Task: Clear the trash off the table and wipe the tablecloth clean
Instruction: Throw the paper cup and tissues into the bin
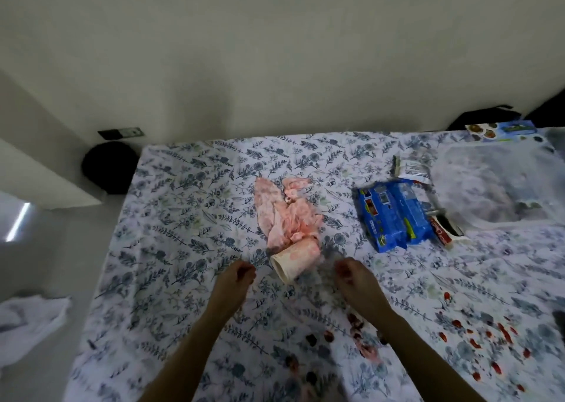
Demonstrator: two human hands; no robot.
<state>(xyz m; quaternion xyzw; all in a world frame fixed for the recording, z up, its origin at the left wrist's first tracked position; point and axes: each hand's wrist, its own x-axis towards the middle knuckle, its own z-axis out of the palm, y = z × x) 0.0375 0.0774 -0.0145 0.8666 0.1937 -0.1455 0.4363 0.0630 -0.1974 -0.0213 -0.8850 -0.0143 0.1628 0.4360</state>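
Note:
A tipped paper cup (293, 259) lies on the floral tablecloth (189, 205), stained pink. Behind it sits a crumpled pink-stained napkin (282, 210). My left hand (237, 277) hovers just left of the cup's mouth, fingers curled and holding nothing. My right hand (351, 274) hovers just right of the cup, fingers loosely curled, also holding nothing I can see. Red and dark stains (359, 334) spot the cloth near my right forearm, and more red stains (489, 337) spread at the right.
A blue snack wrapper (394, 215) lies right of centre, with a white packet (412, 169) and a red-and-white packet (443, 230) beside it. A clear plastic bag (495, 187) covers the far right corner. A dark round object (108, 166) stands off the table's left.

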